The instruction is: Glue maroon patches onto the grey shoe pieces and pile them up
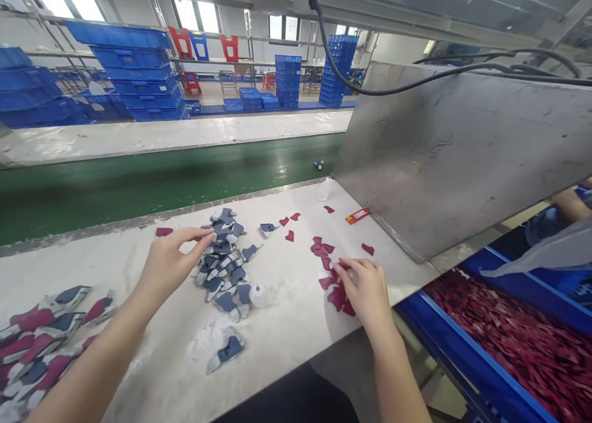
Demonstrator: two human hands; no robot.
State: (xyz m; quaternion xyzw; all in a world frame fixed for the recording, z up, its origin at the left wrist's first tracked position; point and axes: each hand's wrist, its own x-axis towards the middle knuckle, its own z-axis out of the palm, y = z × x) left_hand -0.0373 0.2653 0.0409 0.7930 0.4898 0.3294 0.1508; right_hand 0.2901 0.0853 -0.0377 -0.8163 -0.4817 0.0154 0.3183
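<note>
My left hand [169, 259] reaches over the left edge of a pile of small blue-grey and white moulded pieces [226, 269]. Its thumb and forefinger meet in a pinch at the pile; whatever is between the tips is hidden. My right hand [367, 287] bends down over a scatter of small flat dark red pieces [337, 296], its fingertips closed on one red piece [337, 269]. A small white bottle with a thin tip [259, 295] stands beside the pile. Nearer me, a single blue-grey piece [230, 349] lies by some white scraps.
Red and blue-grey assembled pieces [39, 336] lie heaped at the left. A metal panel [462, 158] rises at the right, with a red packet [357, 216] at its foot. A blue crate [462, 324] of red pieces stands below right. Behind runs a green belt [185, 188].
</note>
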